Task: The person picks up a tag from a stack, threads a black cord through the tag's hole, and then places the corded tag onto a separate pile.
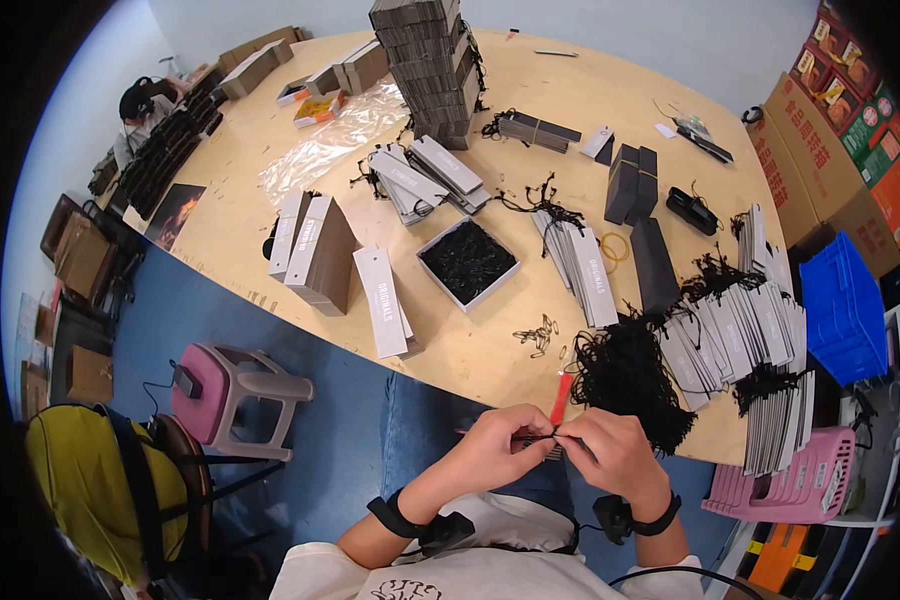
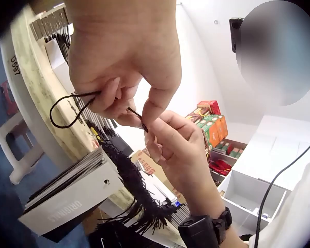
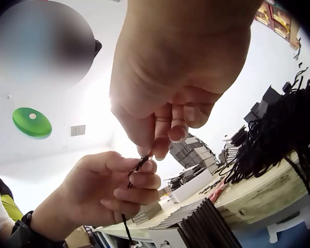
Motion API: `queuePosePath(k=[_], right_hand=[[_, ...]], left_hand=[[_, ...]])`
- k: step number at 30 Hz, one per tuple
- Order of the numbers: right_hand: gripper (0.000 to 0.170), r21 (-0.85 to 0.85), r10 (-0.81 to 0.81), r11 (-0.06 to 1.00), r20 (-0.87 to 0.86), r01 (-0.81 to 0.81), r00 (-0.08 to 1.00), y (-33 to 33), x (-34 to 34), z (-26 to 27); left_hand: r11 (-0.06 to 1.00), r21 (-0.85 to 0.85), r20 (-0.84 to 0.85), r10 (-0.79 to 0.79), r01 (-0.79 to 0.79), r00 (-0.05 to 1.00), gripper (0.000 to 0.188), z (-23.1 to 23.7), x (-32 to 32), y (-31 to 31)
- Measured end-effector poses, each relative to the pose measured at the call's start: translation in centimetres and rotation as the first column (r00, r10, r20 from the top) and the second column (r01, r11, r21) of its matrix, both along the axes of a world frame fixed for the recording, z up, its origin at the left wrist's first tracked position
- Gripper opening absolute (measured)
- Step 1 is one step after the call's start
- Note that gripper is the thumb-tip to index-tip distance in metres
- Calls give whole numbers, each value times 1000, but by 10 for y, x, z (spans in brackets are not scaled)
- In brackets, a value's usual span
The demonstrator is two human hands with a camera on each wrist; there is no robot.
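Note:
Both hands meet at the table's front edge, fingertips close together over a thin black cord (image 2: 64,125). My left hand (image 1: 505,447) pinches the cord between thumb and fingers, and a loop of it hangs out past the fingers in the left wrist view. My right hand (image 1: 612,452) pinches the same cord close beside; a twisted, knot-like part (image 3: 139,165) shows between the fingertips in the right wrist view. Just beyond the hands lies a red strip (image 1: 562,393). Near the right hand a heap of black cords (image 1: 625,375) spreads over the table edge.
Corded grey tags (image 1: 725,335) lie at the right, with more tags (image 1: 378,300) standing at the left. A box of small black pieces (image 1: 470,262) sits mid-table before a tall tag stack (image 1: 425,75). A pink stool (image 1: 235,395) stands left; another person (image 1: 145,110) is far left.

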State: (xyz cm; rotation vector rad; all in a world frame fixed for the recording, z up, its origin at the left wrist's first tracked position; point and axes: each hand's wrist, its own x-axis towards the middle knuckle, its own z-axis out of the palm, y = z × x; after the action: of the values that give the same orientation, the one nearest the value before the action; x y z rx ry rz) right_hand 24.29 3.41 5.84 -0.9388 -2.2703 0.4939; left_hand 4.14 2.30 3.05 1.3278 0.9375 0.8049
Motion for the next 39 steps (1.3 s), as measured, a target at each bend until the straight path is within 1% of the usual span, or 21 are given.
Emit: queuePosePath(k=[3, 10, 12, 14, 18, 19, 20, 21, 23, 24, 26, 30, 32, 33, 35, 36, 38, 39], right_hand=[[17, 4, -7, 1000, -32, 7, 999, 1, -1, -1], [18, -76, -22, 997, -81, 16, 996, 2, 0, -2], [19, -93, -20, 996, -79, 12, 997, 1, 0, -1], [15, -112, -40, 993, -84, 31, 996, 1, 0, -1], [14, -163, -47, 986, -124, 26, 991, 1, 0, -3], [14, -199, -54, 980, -137, 26, 989, 1, 0, -3], [14, -234, -61, 972, -150, 25, 987, 1, 0, -4], [14, -235, -61, 972, -149, 24, 987, 1, 1, -5], [16, -283, -60, 959, -211, -2, 976, 1, 2, -6], [16, -283, -60, 959, -210, -3, 976, 1, 3, -3], [18, -405, -38, 912, -233, -61, 972, 2, 3, 7], [20, -430, -33, 900, -214, -64, 976, 3, 1, 6], [20, -359, -23, 930, -284, -84, 959, 5, -1, 1], [20, -358, -22, 930, -284, -85, 959, 5, -2, -2], [14, -338, -59, 939, -332, -60, 942, 5, -1, -8], [14, -337, -59, 940, -332, -60, 942, 4, -1, -10], [10, -523, -228, 851, -448, -47, 864, 1, -1, -13], [10, -522, -229, 852, -448, -45, 864, 2, -1, -12]], left_hand=[[1000, -4, 7, 20, -20, 1000, 12, -2, 1, 0], [998, 38, 31, 41, -42, 999, 13, -3, 4, 0], [999, 47, -59, -8, 11, 998, 9, 1, 2, 0], [999, 43, -76, -12, 15, 997, 9, 2, 1, 1], [999, 19, -86, -38, 40, 996, 10, 4, 0, 1], [999, 19, -85, -38, 40, 996, 10, 1, 1, 1], [999, 43, -23, -4, 5, 1000, 12, -4, 2, 0], [997, 65, 39, 28, -31, 999, 15, -7, 3, 0], [999, 41, 70, 20, -23, 997, 15, -10, 3, -1], [1000, 18, 100, 11, -13, 995, 14, -11, 3, -1], [1000, 12, 97, 5, -6, 995, 14, -9, 2, -1], [1000, -8, 82, -3, 4, 997, 13, -3, 1, 0], [1000, 17, 104, 7, -9, 995, 12, -6, 3, 0], [999, 41, 125, 17, -23, 992, 12, -7, 3, 0], [999, 31, 116, 31, -35, 993, 12, -5, 4, 1], [999, 21, 107, 44, -46, 993, 12, -3, 4, 1], [998, 17, 106, 51, -53, 993, 11, 0, 4, 2], [998, 12, 106, 58, -60, 993, 10, 2, 5, 2]])
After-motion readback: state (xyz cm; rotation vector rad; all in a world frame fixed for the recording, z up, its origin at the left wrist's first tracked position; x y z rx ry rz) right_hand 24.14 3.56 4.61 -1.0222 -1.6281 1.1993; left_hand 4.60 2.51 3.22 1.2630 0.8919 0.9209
